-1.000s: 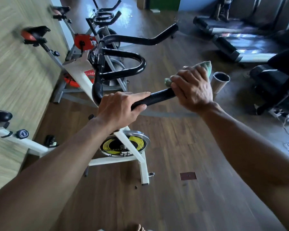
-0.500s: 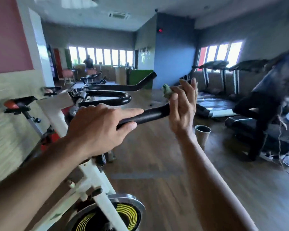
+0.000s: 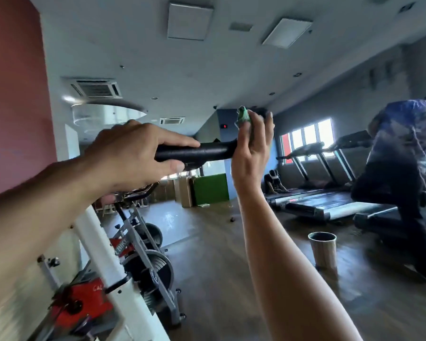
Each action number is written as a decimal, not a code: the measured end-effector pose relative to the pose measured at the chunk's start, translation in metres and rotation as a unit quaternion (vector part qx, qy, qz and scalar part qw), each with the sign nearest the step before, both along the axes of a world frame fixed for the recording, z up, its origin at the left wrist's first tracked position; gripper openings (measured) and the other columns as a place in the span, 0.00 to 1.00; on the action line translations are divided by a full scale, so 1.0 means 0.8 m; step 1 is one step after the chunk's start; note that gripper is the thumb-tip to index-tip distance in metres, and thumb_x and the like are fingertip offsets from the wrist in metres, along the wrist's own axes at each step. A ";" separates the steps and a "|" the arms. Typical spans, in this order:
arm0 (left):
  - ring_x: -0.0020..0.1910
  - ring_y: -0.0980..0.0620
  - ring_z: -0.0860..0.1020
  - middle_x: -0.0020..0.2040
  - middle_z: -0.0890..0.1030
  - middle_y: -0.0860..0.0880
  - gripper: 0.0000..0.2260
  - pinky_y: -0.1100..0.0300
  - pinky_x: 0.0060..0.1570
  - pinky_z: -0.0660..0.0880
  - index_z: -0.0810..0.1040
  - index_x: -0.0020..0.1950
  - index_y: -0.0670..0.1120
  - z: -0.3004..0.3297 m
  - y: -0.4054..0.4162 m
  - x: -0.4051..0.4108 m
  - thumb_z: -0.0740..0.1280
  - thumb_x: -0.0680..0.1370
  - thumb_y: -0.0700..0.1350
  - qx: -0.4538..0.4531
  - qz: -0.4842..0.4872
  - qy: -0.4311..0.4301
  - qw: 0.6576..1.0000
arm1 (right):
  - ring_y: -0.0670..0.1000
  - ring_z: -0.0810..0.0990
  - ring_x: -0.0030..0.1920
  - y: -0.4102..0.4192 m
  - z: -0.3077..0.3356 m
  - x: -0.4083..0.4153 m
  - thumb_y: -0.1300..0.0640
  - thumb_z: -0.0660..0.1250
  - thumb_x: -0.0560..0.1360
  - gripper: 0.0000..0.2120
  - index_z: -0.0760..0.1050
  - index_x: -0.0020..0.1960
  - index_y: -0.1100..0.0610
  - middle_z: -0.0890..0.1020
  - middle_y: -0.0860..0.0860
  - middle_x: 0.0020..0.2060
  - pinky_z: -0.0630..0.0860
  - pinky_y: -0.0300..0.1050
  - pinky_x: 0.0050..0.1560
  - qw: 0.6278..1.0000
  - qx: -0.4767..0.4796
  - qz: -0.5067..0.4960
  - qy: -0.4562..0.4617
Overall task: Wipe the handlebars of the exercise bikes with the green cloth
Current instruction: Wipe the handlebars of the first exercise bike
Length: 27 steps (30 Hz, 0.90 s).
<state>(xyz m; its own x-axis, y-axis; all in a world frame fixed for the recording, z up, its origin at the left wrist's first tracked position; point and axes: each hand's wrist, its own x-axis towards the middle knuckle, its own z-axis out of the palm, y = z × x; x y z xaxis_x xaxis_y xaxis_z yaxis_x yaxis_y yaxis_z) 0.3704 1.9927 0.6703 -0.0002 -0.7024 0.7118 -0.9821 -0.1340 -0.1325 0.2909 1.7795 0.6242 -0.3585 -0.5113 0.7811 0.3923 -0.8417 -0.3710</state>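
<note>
The green cloth (image 3: 243,116) is showing as a small crumpled wad, pale green and creased, bunched at the far end of the handlebar (image 3: 194,152). The right hand (image 3: 252,150) is holding it there, palm towards the bar's tip, fingers reaching upward and curling over the wad so that only its top left part is peeking out above the fingertips. The handlebar itself is a black, matt, slightly textured tube lying almost level across the middle of the view. The left hand (image 3: 133,156) is gripping it nearer the bike, fingers wrapping over the top and thumb lying along the underside. The bar's end is disappearing behind the right palm.

Below the left forearm the white frame (image 3: 103,257) of the exercise bike is slanting down, with red parts beside it. Beyond it another exercise bike (image 3: 143,232), grey-framed with a dark flywheel, is standing on the wooden floor (image 3: 219,242).

A cylindrical metal bin (image 3: 322,251) is standing upright on the floor to the right of the right forearm, well apart from the bikes; its inside is looking dark and its contents cannot be told. Behind it a person in a blue top (image 3: 401,173) is bending over a treadmill (image 3: 330,205).
</note>
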 end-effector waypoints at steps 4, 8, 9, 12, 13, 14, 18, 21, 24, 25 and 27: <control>0.35 0.58 0.76 0.37 0.82 0.58 0.20 0.58 0.39 0.71 0.67 0.56 0.82 -0.001 0.000 -0.001 0.70 0.72 0.61 -0.015 0.009 -0.001 1.000 | 0.49 0.53 0.80 0.023 -0.035 0.021 0.43 0.55 0.81 0.22 0.74 0.68 0.50 0.60 0.54 0.79 0.57 0.41 0.75 0.998 -0.049 -0.034 0.020; 0.32 0.59 0.75 0.39 0.83 0.57 0.19 0.59 0.38 0.73 0.66 0.56 0.83 -0.003 0.000 -0.003 0.69 0.73 0.61 -0.022 0.026 -0.005 0.999 | 0.44 0.53 0.79 0.011 -0.020 0.014 0.42 0.54 0.81 0.21 0.76 0.67 0.49 0.60 0.50 0.79 0.58 0.42 0.75 1.000 -0.028 -0.006 -0.008; 0.31 0.59 0.75 0.40 0.83 0.58 0.20 0.59 0.38 0.73 0.66 0.56 0.83 -0.003 -0.001 -0.003 0.69 0.73 0.62 -0.023 0.030 -0.007 0.999 | 0.43 0.52 0.79 0.003 -0.009 0.008 0.43 0.55 0.81 0.21 0.76 0.67 0.49 0.61 0.49 0.79 0.59 0.45 0.76 1.000 -0.022 -0.003 -0.014; 0.30 0.60 0.75 0.39 0.83 0.60 0.19 0.57 0.42 0.76 0.65 0.56 0.83 -0.002 -0.002 -0.003 0.68 0.73 0.62 -0.027 0.035 -0.013 0.999 | 0.44 0.50 0.80 -0.002 0.003 0.002 0.45 0.57 0.81 0.20 0.76 0.68 0.49 0.61 0.50 0.79 0.57 0.45 0.76 1.000 -0.019 0.000 -0.008; 0.29 0.60 0.75 0.34 0.82 0.62 0.19 0.57 0.42 0.75 0.66 0.56 0.83 -0.003 -0.002 -0.005 0.68 0.73 0.62 -0.030 0.034 -0.013 0.999 | 0.46 0.50 0.80 0.002 -0.003 0.004 0.46 0.58 0.81 0.19 0.76 0.68 0.49 0.60 0.51 0.79 0.55 0.43 0.76 1.000 -0.028 -0.003 -0.004; 0.28 0.60 0.74 0.30 0.80 0.63 0.18 0.58 0.40 0.75 0.67 0.55 0.82 -0.004 -0.002 -0.006 0.69 0.73 0.62 -0.033 0.034 -0.014 0.999 | 0.48 0.49 0.80 0.008 -0.011 0.007 0.47 0.58 0.82 0.18 0.75 0.69 0.49 0.58 0.51 0.80 0.54 0.40 0.76 0.999 -0.036 -0.003 0.001; 0.29 0.60 0.74 0.27 0.77 0.61 0.18 0.58 0.39 0.74 0.68 0.54 0.82 -0.005 -0.001 -0.008 0.70 0.72 0.61 -0.041 0.031 -0.010 0.999 | 0.49 0.50 0.80 0.010 -0.017 0.010 0.49 0.57 0.82 0.19 0.75 0.69 0.51 0.56 0.51 0.80 0.51 0.31 0.74 0.999 -0.040 0.001 -0.004; 0.29 0.61 0.72 0.28 0.77 0.62 0.18 0.58 0.38 0.72 0.70 0.54 0.80 -0.006 -0.002 -0.008 0.71 0.72 0.59 -0.045 0.020 -0.007 0.999 | 0.48 0.52 0.79 -0.012 0.017 -0.007 0.47 0.57 0.81 0.19 0.76 0.68 0.49 0.57 0.51 0.80 0.59 0.45 0.76 1.000 -0.001 0.020 -0.016; 0.28 0.61 0.72 0.29 0.77 0.63 0.18 0.58 0.38 0.71 0.71 0.54 0.80 -0.005 -0.001 -0.010 0.72 0.72 0.58 -0.042 0.017 -0.003 0.999 | 0.48 0.53 0.79 -0.020 0.025 -0.018 0.50 0.59 0.83 0.16 0.75 0.69 0.49 0.55 0.52 0.80 0.60 0.48 0.76 1.000 -0.003 0.020 0.012; 0.27 0.61 0.71 0.27 0.77 0.64 0.18 0.59 0.37 0.70 0.72 0.54 0.79 -0.006 0.000 -0.011 0.72 0.72 0.58 -0.038 0.018 -0.002 0.999 | 0.48 0.53 0.79 -0.014 0.017 -0.017 0.51 0.59 0.84 0.16 0.74 0.70 0.50 0.54 0.52 0.80 0.57 0.44 0.76 1.000 -0.011 0.018 0.019; 0.25 0.61 0.71 0.27 0.76 0.69 0.17 0.60 0.36 0.69 0.72 0.55 0.78 -0.007 0.001 -0.013 0.72 0.73 0.58 -0.033 0.025 -0.004 0.999 | 0.49 0.52 0.80 -0.001 -0.003 -0.007 0.50 0.58 0.83 0.18 0.73 0.71 0.50 0.54 0.52 0.81 0.55 0.47 0.78 0.999 -0.030 0.003 0.024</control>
